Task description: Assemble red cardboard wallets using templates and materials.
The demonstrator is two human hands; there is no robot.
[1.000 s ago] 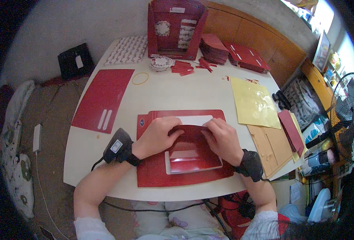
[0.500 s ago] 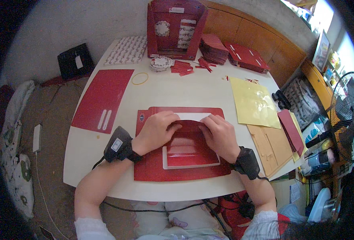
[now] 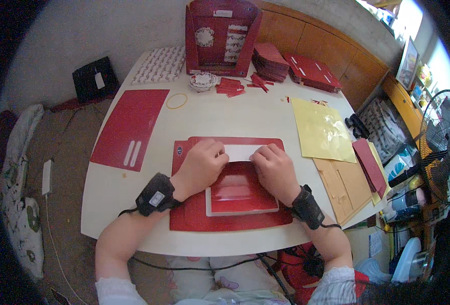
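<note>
A red printed cardboard sheet (image 3: 194, 218) lies flat near the front edge of the white table. Over its middle is a glossy red card panel (image 3: 243, 190), with a white border along its lower edge. My left hand (image 3: 202, 162) has its fingers closed at the panel's upper left corner. At the upper right corner my right hand (image 3: 275, 169) pinches the same panel, thumb and fingers together. Between the hands, a white strip (image 3: 239, 152) shows above the panel's top edge. The fingertips are partly hidden behind the knuckles.
A red sheet with two white slots (image 3: 131, 127) lies left, near a rubber band (image 3: 177, 101). Behind stand an open red box (image 3: 220, 38), stacked red cards (image 3: 270, 61) and red boards (image 3: 311, 72). Yellow paper (image 3: 321, 129) and brown cardboard (image 3: 342, 188) lie right, before a fan (image 3: 441, 137).
The panel's top edge, bowed upward before, is now lower and flatter, and more of the white strip shows. Both hands have shifted slightly, with the wrists turned.
</note>
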